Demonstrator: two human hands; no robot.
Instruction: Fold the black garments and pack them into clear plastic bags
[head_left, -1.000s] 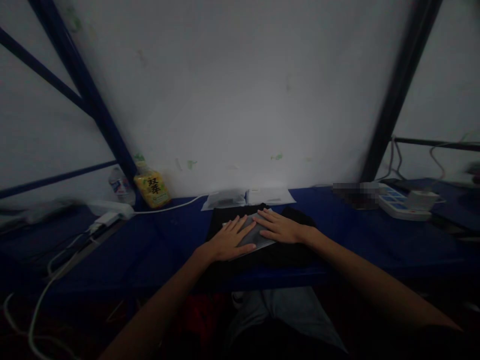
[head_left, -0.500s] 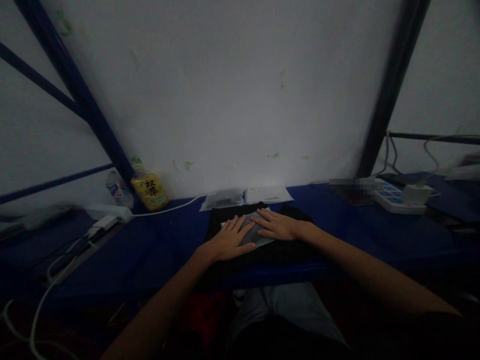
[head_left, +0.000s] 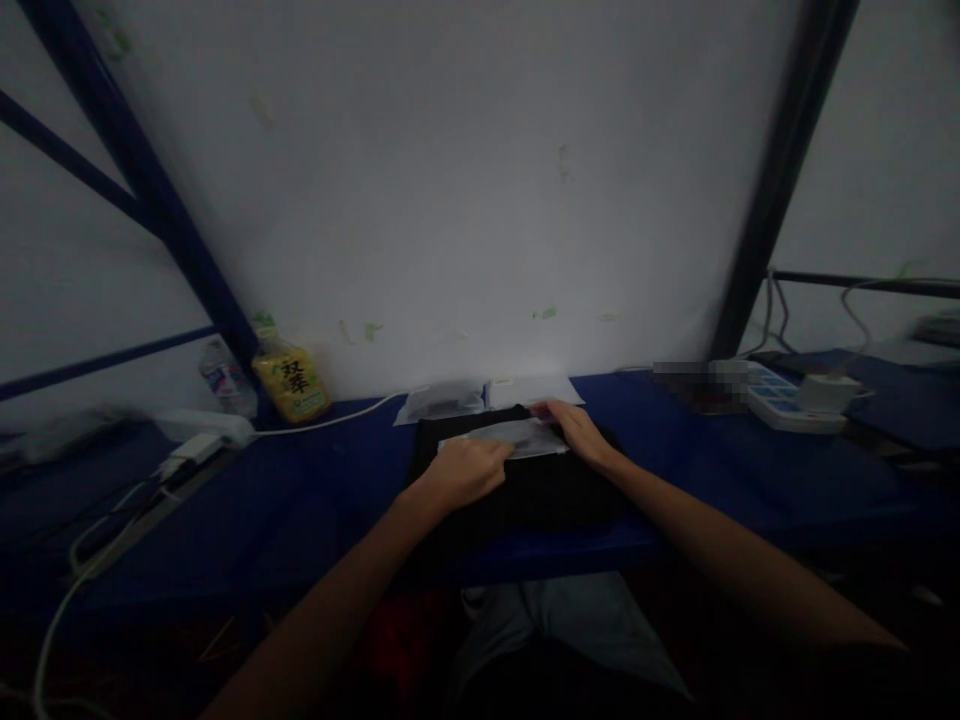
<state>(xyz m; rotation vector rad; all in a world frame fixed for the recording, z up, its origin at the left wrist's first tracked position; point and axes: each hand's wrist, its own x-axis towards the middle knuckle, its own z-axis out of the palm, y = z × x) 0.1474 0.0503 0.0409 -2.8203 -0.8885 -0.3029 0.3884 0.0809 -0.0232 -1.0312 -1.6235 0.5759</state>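
Note:
A translucent, greyish flat plastic bag [head_left: 521,436] with a pale strip along its near edge lies over a black cloth [head_left: 540,492] on the blue table. My left hand [head_left: 466,470] is closed, its fingers pinching the bag's near left edge. At the bag's far right side, my right hand [head_left: 576,432] has its fingers bent round the corner; its fingertips are dim and partly hidden. The contents of the bag cannot be made out.
Behind the cloth lie another clear bag [head_left: 442,398] and a white sheet or packet [head_left: 534,390]. A yellow-labelled package [head_left: 292,383] and a plastic bottle [head_left: 225,378] stand at left. Power strips [head_left: 202,428] with cables and a white power strip [head_left: 787,400] flank the table [head_left: 322,480].
Both hands were spread flat on the plastic bag. Now the left has closed on its near edge and the right has shifted to its right side; the bag appears slightly lifted and turned.

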